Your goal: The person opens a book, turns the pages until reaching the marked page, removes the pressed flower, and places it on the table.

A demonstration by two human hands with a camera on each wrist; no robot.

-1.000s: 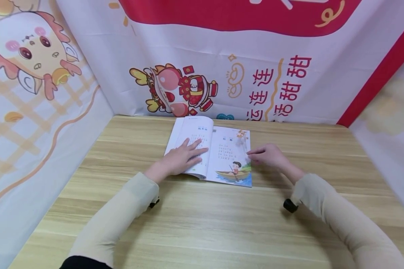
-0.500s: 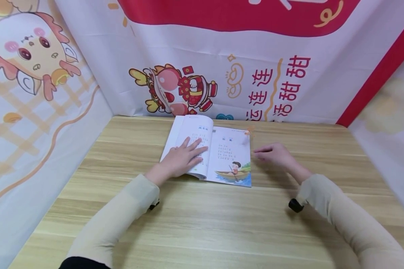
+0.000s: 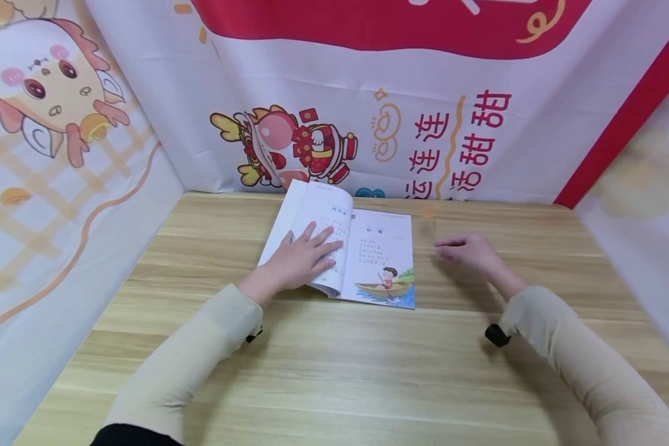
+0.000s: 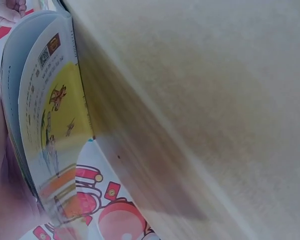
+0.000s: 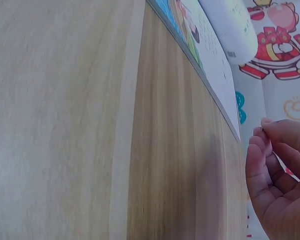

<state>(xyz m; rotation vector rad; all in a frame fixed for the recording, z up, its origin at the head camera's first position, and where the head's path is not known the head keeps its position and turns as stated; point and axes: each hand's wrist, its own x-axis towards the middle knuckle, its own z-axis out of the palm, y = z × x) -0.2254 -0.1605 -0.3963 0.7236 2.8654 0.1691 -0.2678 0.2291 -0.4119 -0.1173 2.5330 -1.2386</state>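
An open book (image 3: 387,248) lies near the back of the table, its right page showing a child in a rowboat. My left hand (image 3: 303,257) rests with spread fingers on the raised left-hand pages. In the left wrist view the book's yellow underside (image 4: 60,115) shows, with part of the left hand (image 4: 10,195) beside it. To the right of the book, my right hand (image 3: 471,254) pinches a thin see-through bookmark with an orange pattern (image 3: 428,214) near its top. In the right wrist view, the thumb and fingertips of the right hand (image 5: 279,170) meet.
The wooden table (image 3: 334,371) runs back to a white and red printed cloth (image 3: 334,80). Another printed cloth (image 3: 50,204) hangs along the left side, and a pale one (image 3: 641,179) on the right. Black wrist cameras (image 3: 497,335) sit below the sleeves.
The right hand has drawn the see-through bookmark off the right page, moving rightward away from the book. The left hand stays on the left-hand pages, whose outer edge has shifted slightly left.
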